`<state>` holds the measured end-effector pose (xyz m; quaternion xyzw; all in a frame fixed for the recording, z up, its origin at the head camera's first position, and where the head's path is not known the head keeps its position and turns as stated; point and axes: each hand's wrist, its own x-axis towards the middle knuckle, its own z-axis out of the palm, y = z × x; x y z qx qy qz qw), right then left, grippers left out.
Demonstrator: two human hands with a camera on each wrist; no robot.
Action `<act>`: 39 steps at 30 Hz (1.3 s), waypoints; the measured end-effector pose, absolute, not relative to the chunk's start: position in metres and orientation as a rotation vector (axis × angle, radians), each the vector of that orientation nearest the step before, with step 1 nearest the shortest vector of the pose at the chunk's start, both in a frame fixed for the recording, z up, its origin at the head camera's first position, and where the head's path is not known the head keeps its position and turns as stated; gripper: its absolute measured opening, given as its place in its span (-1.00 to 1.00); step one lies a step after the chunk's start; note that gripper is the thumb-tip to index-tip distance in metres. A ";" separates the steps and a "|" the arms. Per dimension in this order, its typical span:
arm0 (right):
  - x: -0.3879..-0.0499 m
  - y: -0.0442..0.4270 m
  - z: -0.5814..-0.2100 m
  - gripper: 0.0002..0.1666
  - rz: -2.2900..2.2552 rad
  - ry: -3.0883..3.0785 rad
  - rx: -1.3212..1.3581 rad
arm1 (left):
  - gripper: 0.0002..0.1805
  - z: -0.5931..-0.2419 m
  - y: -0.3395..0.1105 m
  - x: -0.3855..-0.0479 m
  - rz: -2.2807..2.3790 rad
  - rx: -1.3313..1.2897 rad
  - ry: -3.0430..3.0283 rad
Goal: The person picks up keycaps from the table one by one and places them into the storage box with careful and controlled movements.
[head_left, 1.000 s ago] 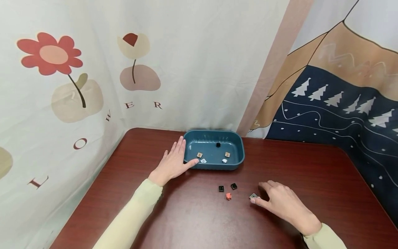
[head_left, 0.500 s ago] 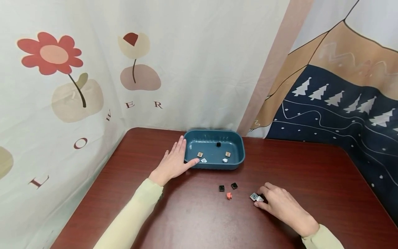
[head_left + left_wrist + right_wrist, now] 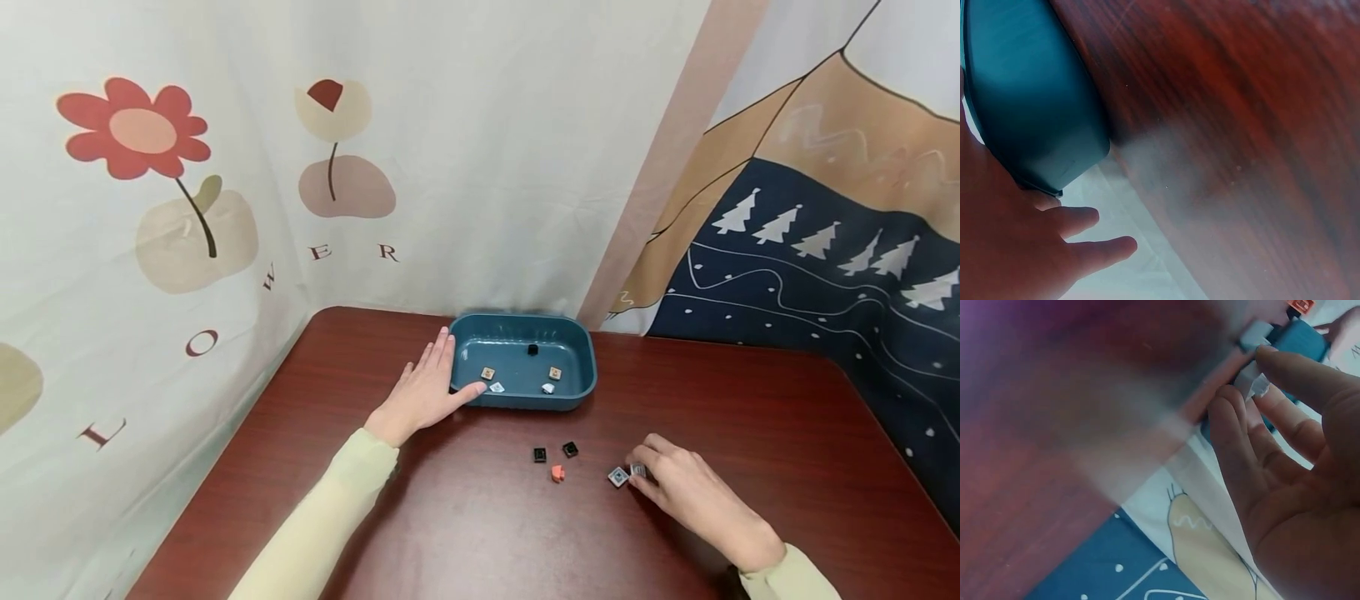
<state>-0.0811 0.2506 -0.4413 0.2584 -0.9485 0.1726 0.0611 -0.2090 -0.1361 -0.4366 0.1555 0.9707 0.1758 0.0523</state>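
My left hand (image 3: 422, 393) rests against the left end of a blue-green tray (image 3: 525, 402), fingers straight, thumb at its front rim. In the left wrist view the tray's wall (image 3: 1035, 94) is beside that hand. My right hand (image 3: 693, 487) pinches a small grey keycap (image 3: 638, 470) between thumb and fingers. The right wrist view shows the pinched keycap (image 3: 1250, 380) at the fingertips. A second grey keycap (image 3: 618, 477) lies on the table just left of the pinching fingers. Further left are two black keycaps (image 3: 570, 449) and an orange one (image 3: 558, 473).
Inside the tray lie several small pieces: a black one (image 3: 532, 350), two tan ones (image 3: 555, 373) and two whitish ones (image 3: 548, 388). The tray stands near the far edge of the dark red wooden table (image 3: 480, 533). Printed curtains (image 3: 480, 167) hang behind the table.
The right fingers have moved from over the grey keycaps to pinch the right-hand one, drawing it slightly away from the other. My left hand has stayed at the tray.
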 end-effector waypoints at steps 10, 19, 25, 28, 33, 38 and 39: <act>-0.093 0.238 -0.424 -0.69 0.496 -2.673 0.774 | 0.24 -0.436 -0.136 -0.209 0.553 0.484 2.954; -0.114 0.224 -0.414 -0.69 0.528 -2.628 0.717 | 0.24 -0.436 -0.136 -0.208 0.554 0.482 2.954; -0.131 0.214 -0.406 -0.71 0.659 -2.669 0.635 | 0.24 -0.438 -0.136 -0.208 0.550 0.490 2.944; -0.139 0.208 -0.404 -0.70 0.712 -2.673 0.632 | 0.24 -0.439 -0.136 -0.209 0.540 0.496 2.948; -0.152 0.199 -0.405 -0.71 0.755 -2.659 0.648 | 0.25 -0.439 -0.137 -0.209 0.533 0.500 2.948; -0.163 0.189 -0.407 -0.74 0.745 -2.667 0.650 | 0.25 -0.439 -0.137 -0.210 0.533 0.503 2.950; -0.165 0.187 -0.408 -0.74 0.724 -2.665 0.652 | 0.25 -0.439 -0.138 -0.210 0.531 0.504 2.951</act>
